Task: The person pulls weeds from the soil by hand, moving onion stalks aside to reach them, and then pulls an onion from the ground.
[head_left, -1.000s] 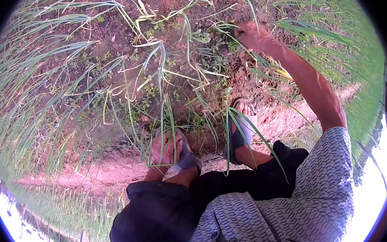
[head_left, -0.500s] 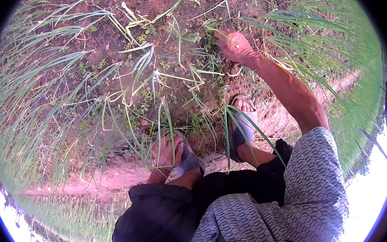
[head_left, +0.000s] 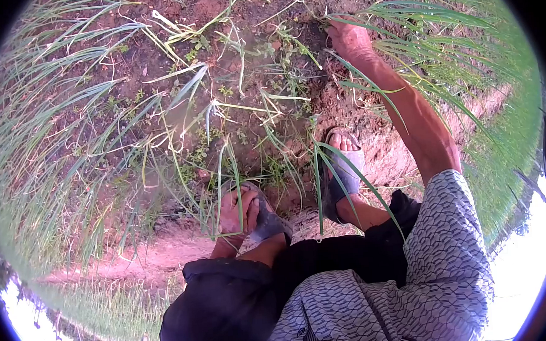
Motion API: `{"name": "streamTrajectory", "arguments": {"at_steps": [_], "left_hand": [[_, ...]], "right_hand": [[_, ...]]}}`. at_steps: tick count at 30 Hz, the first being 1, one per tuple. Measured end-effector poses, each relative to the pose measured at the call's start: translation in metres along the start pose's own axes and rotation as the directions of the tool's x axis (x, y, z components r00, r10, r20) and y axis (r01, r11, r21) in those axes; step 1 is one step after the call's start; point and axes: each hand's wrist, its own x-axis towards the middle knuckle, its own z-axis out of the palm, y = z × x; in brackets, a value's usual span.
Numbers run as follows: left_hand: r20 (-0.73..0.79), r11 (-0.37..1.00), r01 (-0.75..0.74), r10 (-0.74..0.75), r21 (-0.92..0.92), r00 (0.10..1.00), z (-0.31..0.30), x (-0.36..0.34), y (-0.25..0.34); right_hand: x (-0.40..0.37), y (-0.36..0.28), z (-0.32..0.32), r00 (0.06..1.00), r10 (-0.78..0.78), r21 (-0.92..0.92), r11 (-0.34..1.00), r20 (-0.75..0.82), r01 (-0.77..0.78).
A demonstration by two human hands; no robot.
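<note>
My right hand [head_left: 347, 38] reaches far forward to the ground at the top of the view, with the bare arm stretched out. Its fingers are pressed down among thin green leaves [head_left: 401, 19] and small weeds [head_left: 290, 44] at a dark patch of red-brown soil [head_left: 318, 30]. The fingertips are hidden by leaves and soil, so what they hold is unclear. My left hand is out of sight. My two feet in grey sandals, the left foot [head_left: 238, 211] and the right foot [head_left: 343, 160], stand at the edge of the planted bed.
Long narrow-leaved green plants [head_left: 64, 133] grow in rows across the bed. Low weeds [head_left: 203, 146] dot the soil between them. A bare dirt furrow [head_left: 153, 256] runs behind my feet. My patterned shirt [head_left: 417, 286] and dark trousers [head_left: 231, 304] fill the bottom.
My right hand had dropped left onto a weed clump half a second ago. It has since shifted up and to the right, to the base of the leaves. My feet stay put.
</note>
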Motion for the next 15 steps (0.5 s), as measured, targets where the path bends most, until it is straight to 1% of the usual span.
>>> {"name": "streamTrajectory", "arguments": {"at_steps": [1, 2, 5, 6, 8, 9, 10, 11, 13, 14, 15], "left_hand": [[-0.001, 1.0, 0.005, -0.005, -0.012, 1.0, 0.0, 0.001, 0.003], [-0.004, 1.0, 0.009, -0.009, -0.026, 1.0, -0.001, 0.003, 0.004], [-0.007, 0.999, -0.037, 0.038, 0.034, 0.999, -0.001, 0.003, 0.001], [-0.005, 0.998, -0.04, 0.04, 0.038, 0.999, -0.001, 0.004, 0.0], [0.0, 0.998, -0.038, 0.038, 0.046, 0.999, 0.001, 0.001, -0.002], [-0.002, 1.0, -0.014, 0.014, 0.016, 1.0, 0.001, 0.0, -0.001], [-0.002, 1.0, 0.007, -0.007, -0.012, 1.0, 0.002, -0.001, -0.001], [0.0, 0.999, 0.026, -0.026, -0.039, 1.0, 0.002, -0.001, 0.0], [-0.002, 1.0, -0.007, 0.007, 0.006, 1.0, 0.002, 0.0, -0.003], [-0.003, 0.999, -0.023, 0.024, 0.027, 1.0, 0.002, -0.001, -0.004], [0.002, 0.999, -0.024, 0.024, 0.035, 1.0, 0.001, 0.0, -0.004]], "right_hand": [[0.003, -0.001, 0.0, 0.997, 0.024, -0.022, 0.999, 0.073, -0.022], [0.006, -0.001, -0.002, 0.983, 0.074, -0.084, 0.995, 0.165, -0.061], [0.008, -0.015, -0.024, 0.933, 0.044, 0.082, 0.994, 0.357, -0.078], [0.004, -0.018, -0.022, 0.952, -0.156, 0.118, 0.985, 0.263, 0.129], [0.005, -0.019, -0.018, 0.886, -0.182, 0.066, 0.983, 0.426, 0.17], [0.007, -0.03, -0.023, 0.844, -0.187, 0.044, 0.981, 0.503, 0.191], [0.005, -0.056, -0.049, 0.819, -0.073, -0.086, 0.985, 0.569, 0.148], [0.006, -0.061, -0.046, 0.812, -0.142, -0.082, 0.97, 0.567, 0.227], [0.011, -0.065, -0.037, 0.779, -0.28, -0.072, 0.921, 0.56, 0.383], [0.01, -0.065, -0.018, 0.806, -0.248, -0.087, 0.934, 0.537, 0.346], [0.009, -0.064, -0.01, 0.808, -0.3, -0.101, 0.91, 0.507, 0.401]]}}
